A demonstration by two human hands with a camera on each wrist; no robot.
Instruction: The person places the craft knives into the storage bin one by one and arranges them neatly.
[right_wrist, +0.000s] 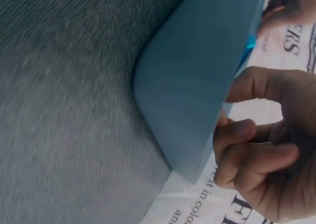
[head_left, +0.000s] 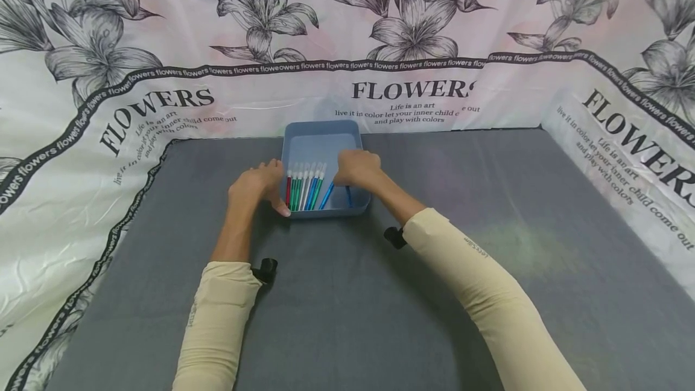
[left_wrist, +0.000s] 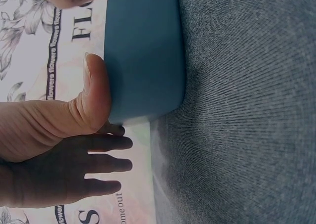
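A blue-grey tray [head_left: 326, 214] lies on the grey cloth near the far edge. Several slim pens [head_left: 304, 189] with clear caps, red, green, white and blue, stand side by side in its left part. My left hand [head_left: 255, 184] is at the tray's left side, thumb against the near left corner; its other fingers [left_wrist: 111, 163] extend straight in the left wrist view. Over the tray's right part, my right hand [head_left: 357, 168] reaches down with bent fingers and pinches a slanted blue pen [head_left: 327, 196]. Another blue pen [head_left: 349, 197] shows below that hand. The tray wall [right_wrist: 182, 80] hides the right fingertips.
A white sheet [head_left: 304, 101] printed with flowers and lettering rises behind the tray and along both sides. Grey cloth [head_left: 336, 294] covers the surface in front. Small black wrist cameras [head_left: 265, 270] stick out at both cream sleeves [head_left: 478, 282].
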